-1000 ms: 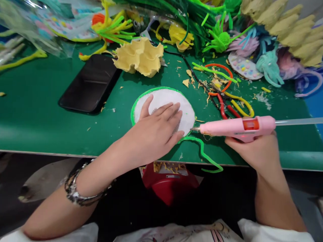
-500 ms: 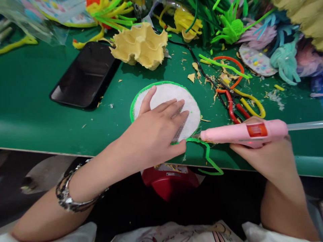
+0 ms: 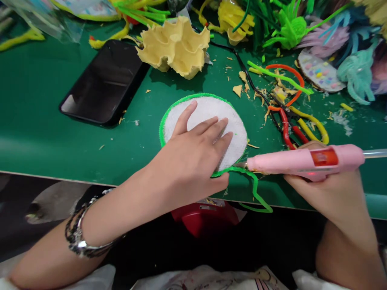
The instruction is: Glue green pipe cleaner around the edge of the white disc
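Observation:
A white round disc (image 3: 211, 114) edged with a green pipe cleaner (image 3: 256, 193) lies on the green table (image 3: 45, 133). My left hand (image 3: 196, 157) presses flat on the disc, fingers spread, thumb at its near rim. My right hand (image 3: 329, 193) grips a pink glue gun (image 3: 302, 161). The gun's nozzle touches the disc's near right edge, where the loose end of the pipe cleaner trails off toward the table's front edge.
A black phone (image 3: 105, 84) lies at the left. A yellow crinkled foam piece (image 3: 177, 44) sits behind the disc. Scissors with red and yellow handles (image 3: 293, 125), pipe cleaner scraps and a pile of fuzzy craft pieces (image 3: 290, 28) fill the back right. A red object (image 3: 205, 217) sits below the table edge.
The glue gun's tip has moved along the disc's near right edge. My left hand stays pressed on the disc. The view has shifted slightly.

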